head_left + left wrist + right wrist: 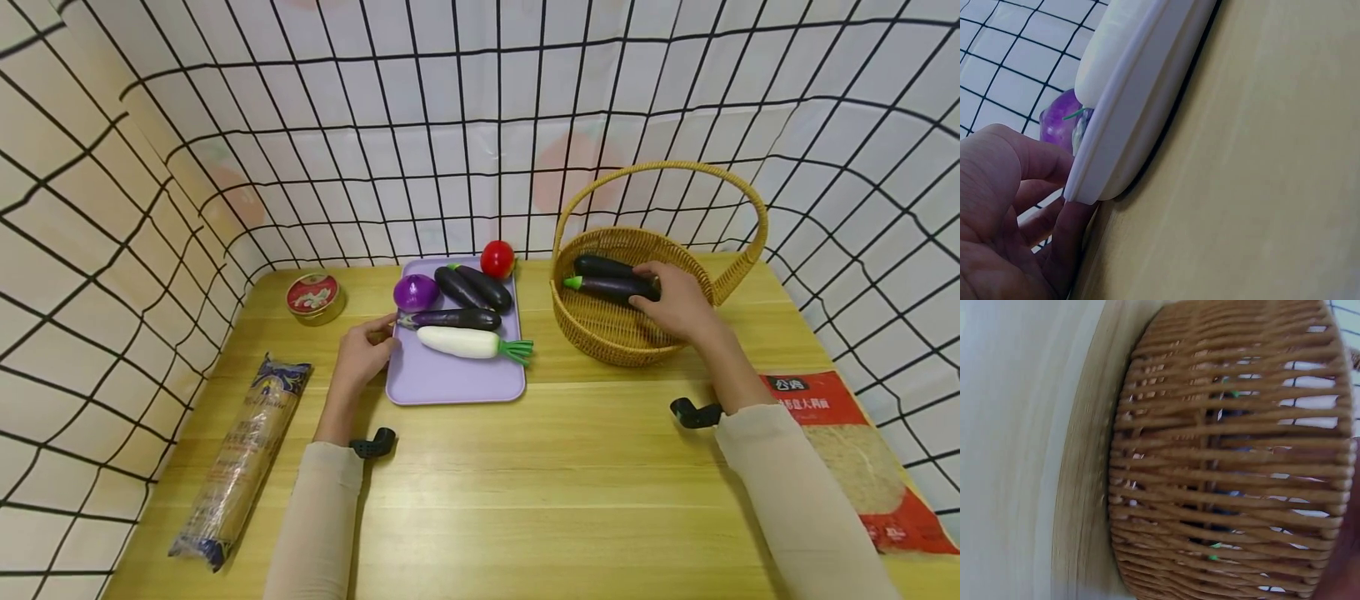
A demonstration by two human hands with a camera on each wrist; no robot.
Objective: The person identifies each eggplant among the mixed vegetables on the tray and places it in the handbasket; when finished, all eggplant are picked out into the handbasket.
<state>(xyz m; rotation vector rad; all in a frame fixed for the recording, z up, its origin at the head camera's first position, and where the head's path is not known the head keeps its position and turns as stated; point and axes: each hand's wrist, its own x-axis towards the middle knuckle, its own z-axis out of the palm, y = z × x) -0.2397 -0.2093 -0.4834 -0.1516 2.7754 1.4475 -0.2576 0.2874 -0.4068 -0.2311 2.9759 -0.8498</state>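
My left hand pinches the left rim of a lilac tray; in the left wrist view the thumb lies over the rim with fingers beneath. On the tray lie a white radish with green stalks, a long eggplant, two shorter eggplants, a purple onion and a red tomato. Inside a wicker basket, my right hand grips a green-stemmed eggplant. Another eggplant lies behind it. Basket weave hides most of that hand in the right wrist view.
The basket's tall handle arches over it. At the left are a round tin and a long pack of noodles. A red food bag lies by the right forearm. Black-and-white grid cloth walls the table.
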